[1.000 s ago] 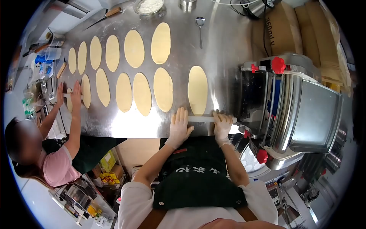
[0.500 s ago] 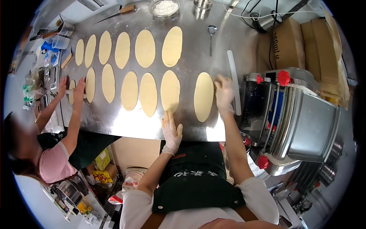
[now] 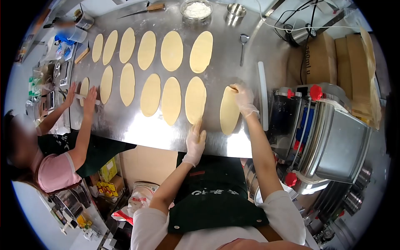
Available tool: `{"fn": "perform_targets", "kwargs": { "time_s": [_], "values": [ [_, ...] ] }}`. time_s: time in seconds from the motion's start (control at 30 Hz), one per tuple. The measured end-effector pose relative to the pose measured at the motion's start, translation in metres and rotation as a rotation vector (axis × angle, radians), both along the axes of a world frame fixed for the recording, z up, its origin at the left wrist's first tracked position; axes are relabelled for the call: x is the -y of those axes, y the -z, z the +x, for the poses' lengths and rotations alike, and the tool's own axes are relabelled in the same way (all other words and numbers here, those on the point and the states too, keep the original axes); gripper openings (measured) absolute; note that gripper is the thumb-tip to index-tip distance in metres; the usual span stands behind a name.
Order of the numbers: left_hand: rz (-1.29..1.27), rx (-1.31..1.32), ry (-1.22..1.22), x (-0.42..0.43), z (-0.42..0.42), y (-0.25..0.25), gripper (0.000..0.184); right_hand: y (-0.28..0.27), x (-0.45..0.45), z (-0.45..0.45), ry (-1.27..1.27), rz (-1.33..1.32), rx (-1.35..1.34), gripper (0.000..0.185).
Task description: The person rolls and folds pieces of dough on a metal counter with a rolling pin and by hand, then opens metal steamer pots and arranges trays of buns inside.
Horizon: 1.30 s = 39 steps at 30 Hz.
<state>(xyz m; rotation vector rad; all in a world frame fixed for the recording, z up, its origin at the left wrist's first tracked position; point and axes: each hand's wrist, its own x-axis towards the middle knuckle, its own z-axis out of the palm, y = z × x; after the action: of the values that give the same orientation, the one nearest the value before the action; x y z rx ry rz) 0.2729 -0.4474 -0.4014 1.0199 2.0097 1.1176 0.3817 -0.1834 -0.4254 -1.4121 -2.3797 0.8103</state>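
Observation:
My gloved right hand (image 3: 244, 99) pinches the top edge of the rightmost dough oval (image 3: 229, 113), which lies on the steel table (image 3: 137, 129). My gloved left hand (image 3: 195, 143) has its fingers stretched out, their tips at the bottom end of another dough oval (image 3: 196, 99). To the right of my right hand lies a white rolling pin (image 3: 263, 96). Several more flat dough ovals (image 3: 171, 51) lie in two rows towards the left.
A co-worker (image 3: 58, 166) at the left rolls dough with both hands. A roller machine (image 3: 325, 129) stands at the right, cardboard boxes (image 3: 318, 60) behind it. Along the far side are a flour bowl (image 3: 196, 10), metal cup (image 3: 236, 12), spoon (image 3: 242, 50) and knife (image 3: 143, 10).
My hands have let go of the rolling pin, now lying at the right. My right hand has moved onto the top of the rightmost dough. The view has shifted.

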Motion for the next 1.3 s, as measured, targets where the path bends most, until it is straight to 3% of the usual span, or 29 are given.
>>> {"fn": "perform_targets", "kwargs": {
  "time_s": [0.03,0.13,0.2,0.23,0.27,0.3,0.37,0.4,0.5,0.53,0.63,0.7,0.83,0.93,1.03,1.13,1.3],
  "values": [
    [0.003,0.051,-0.015,-0.005,0.003,0.003,0.054,0.003,0.002,0.003,-0.036,0.129,-0.007,0.017],
    [-0.029,0.871,-0.242,-0.017,0.012,0.018,0.045,0.002,0.033,0.019,-0.07,0.221,-0.19,0.024],
    [-0.193,1.26,-0.172,-0.025,0.012,0.023,0.055,-0.012,0.085,0.045,-0.004,0.034,0.093,0.026],
    [-0.281,1.454,-0.132,-0.027,0.013,0.026,0.063,-0.029,0.109,0.058,-0.093,0.114,-0.01,0.028],
    [-0.353,1.595,-0.116,-0.029,0.019,0.031,0.084,-0.061,0.126,0.06,-0.176,0.206,-0.121,0.026],
    [-0.36,1.697,-0.17,-0.031,0.026,0.033,0.086,-0.079,0.151,0.07,-0.22,0.291,0.065,0.025],
    [-0.388,1.896,-0.291,-0.028,0.041,0.038,0.09,-0.085,0.19,0.1,-0.286,0.263,0.059,0.029],
    [-0.218,2.039,-0.205,-0.021,0.049,0.057,0.088,-0.098,0.204,0.111,-0.327,0.196,0.104,0.03],
    [-0.296,2.088,-0.266,-0.027,0.056,0.042,0.085,-0.121,0.229,0.139,-0.419,0.088,0.102,0.033],
    [-0.364,2.084,-0.32,-0.028,0.058,0.045,0.067,-0.125,0.233,0.145,-0.447,0.072,0.077,0.033],
    [-0.258,1.774,-0.03,-0.017,0.068,0.053,0.045,-0.143,0.232,0.154,-0.504,-0.052,0.076,0.034],
    [-0.314,1.801,-0.162,-0.019,0.066,0.039,0.034,-0.146,0.229,0.153,-0.533,-0.055,0.056,0.032],
    [-0.298,1.604,-0.233,-0.002,0.028,0.019,0.033,-0.13,0.226,0.124,-0.592,0.029,-0.139,0.027],
    [-0.232,1.259,-0.212,0.017,-0.027,0.009,0.033,-0.118,0.222,0.078,-0.718,0.057,-0.228,0.022],
    [-0.397,0.925,-0.187,0.037,-0.11,0.001,0.031,-0.104,0.226,0.01,-0.814,0.072,-0.308,0.024],
    [-0.276,0.972,-0.336,0.059,-0.182,-0.007,0.03,-0.089,0.245,-0.062,-0.878,0.11,-0.339,0.024],
    [-0.351,0.797,-0.277,0.105,-0.3,0.006,0.036,-0.063,0.29,-0.178,-0.903,0.198,-0.461,0.015]
  ]
}}
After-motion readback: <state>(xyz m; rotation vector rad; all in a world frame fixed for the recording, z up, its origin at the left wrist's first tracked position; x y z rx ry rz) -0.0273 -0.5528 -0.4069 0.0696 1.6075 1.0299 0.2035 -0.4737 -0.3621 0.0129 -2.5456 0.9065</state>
